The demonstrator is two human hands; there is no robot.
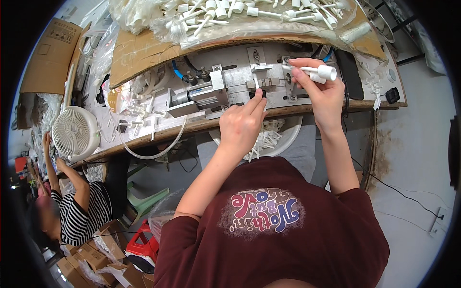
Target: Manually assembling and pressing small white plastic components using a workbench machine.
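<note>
My right hand (324, 98) is raised over the right end of the metal jig, pinching white capped stems (312, 70) between thumb and fingers. Their round white caps point right; two caps show. My left hand (242, 122) reaches to the small metal clamp block (267, 84) at the jig's middle. Its fingers are together at the lower end of a short white plastic stem (256, 83) standing against the block. The fingertips partly hide that stem. Below my left hand, a white basin (294, 139) on my lap holds many small white stems.
A pneumatic cylinder (192, 98) is left of the clamp block. Cardboard (144, 55) heaped with white capped stems (211, 14) spans the bench's back. Loose white fittings (141, 110) and a fan (75, 132) stand left; a dark phone (350, 74) lies right. A co-worker in stripes (86, 206) works at left.
</note>
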